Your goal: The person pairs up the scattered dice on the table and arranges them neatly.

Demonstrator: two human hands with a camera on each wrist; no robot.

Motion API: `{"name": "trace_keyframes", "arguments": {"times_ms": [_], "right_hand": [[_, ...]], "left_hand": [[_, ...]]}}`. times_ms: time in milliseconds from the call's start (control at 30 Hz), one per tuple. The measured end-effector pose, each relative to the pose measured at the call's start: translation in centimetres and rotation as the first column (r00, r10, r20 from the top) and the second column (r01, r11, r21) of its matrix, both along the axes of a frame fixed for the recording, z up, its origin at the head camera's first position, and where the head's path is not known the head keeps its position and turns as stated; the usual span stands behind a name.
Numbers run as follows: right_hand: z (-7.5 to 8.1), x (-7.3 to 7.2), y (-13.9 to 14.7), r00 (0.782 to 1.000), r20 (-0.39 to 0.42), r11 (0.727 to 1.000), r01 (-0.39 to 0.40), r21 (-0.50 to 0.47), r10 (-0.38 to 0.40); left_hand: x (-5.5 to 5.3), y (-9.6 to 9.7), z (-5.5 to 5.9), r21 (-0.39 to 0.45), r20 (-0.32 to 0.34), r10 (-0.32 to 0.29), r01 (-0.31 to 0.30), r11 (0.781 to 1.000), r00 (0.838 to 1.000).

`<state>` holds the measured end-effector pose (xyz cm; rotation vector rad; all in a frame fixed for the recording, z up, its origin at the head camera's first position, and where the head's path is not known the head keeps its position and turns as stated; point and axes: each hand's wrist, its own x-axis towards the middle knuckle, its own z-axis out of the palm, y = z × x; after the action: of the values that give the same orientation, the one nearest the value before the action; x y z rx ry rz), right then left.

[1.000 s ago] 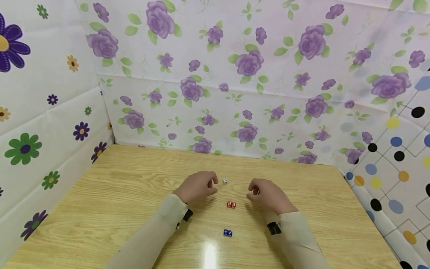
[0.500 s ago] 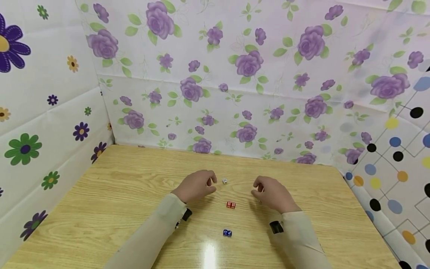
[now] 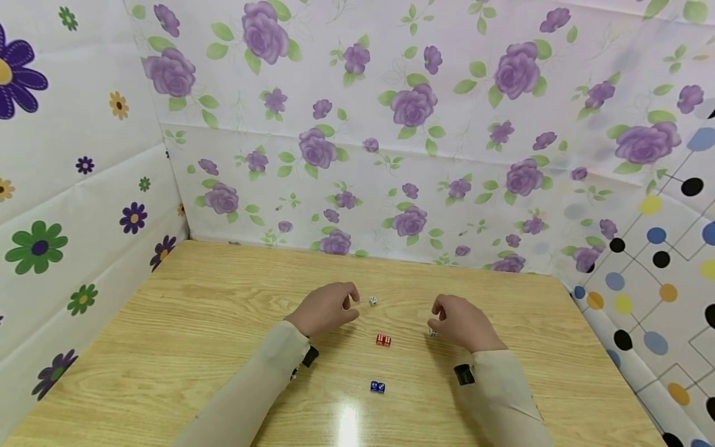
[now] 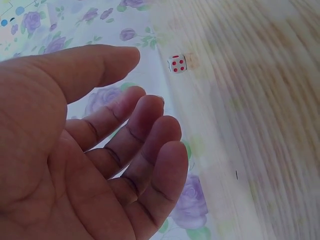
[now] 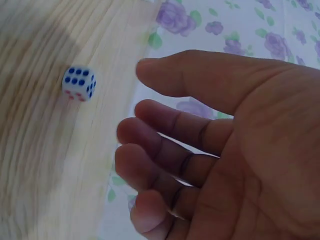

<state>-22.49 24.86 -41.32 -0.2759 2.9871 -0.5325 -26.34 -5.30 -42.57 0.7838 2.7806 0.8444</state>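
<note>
My left hand [image 3: 326,308] hovers with loosely bent fingers and holds nothing. Just right of its fingertips lies a white die [image 3: 373,301], which shows red pips in the left wrist view [image 4: 177,64]. A second white die [image 3: 432,333] sits by my right hand [image 3: 463,323], partly covered by it in the head view. The right wrist view shows that die [image 5: 78,83] with blue pips on top, apart from the thumb and the relaxed fingers. Between the hands, two red dice [image 3: 383,340] stand side by side, and closer to me are two blue dice [image 3: 377,387].
The wooden table [image 3: 223,298] ends at a floral cloth [image 3: 357,180] at the back. Patterned cloths also hang at its left and right sides. Each wrist wears a black strap device.
My right hand has moved right, away from the middle, and the white die beneath it has come into sight. The left hand has hardly shifted, and the other dice lie where they were.
</note>
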Motion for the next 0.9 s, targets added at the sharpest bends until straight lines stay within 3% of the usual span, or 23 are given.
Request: {"name": "trace_keyframes", "arguments": {"times_ms": [200,400,667,900], "right_hand": [[0.0,0.1,0.6,0.999,0.042,1.000,0.006,0.012,-0.006],[-0.2,-0.1,1.1,0.997,0.072,1.000,-0.008,0.024,0.006],[-0.9,-0.3,1.2,0.988,0.150,1.000,-0.021,-0.016,0.023],[-1.2,-0.4,0.8,0.989,0.140,0.999,-0.052,-0.011,0.053]], "left_hand": [[-0.2,0.9,0.2,-0.003,-0.005,-0.017,0.017,1.000,1.000],[-1.1,1.8,0.0,-0.007,0.027,-0.001,0.001,1.000,1.000],[-2.5,2.9,-1.2,-0.079,0.020,-0.010,0.012,0.997,1.000],[-3.0,3.6,-1.7,-0.113,0.009,-0.030,0.031,0.993,1.000]]}}
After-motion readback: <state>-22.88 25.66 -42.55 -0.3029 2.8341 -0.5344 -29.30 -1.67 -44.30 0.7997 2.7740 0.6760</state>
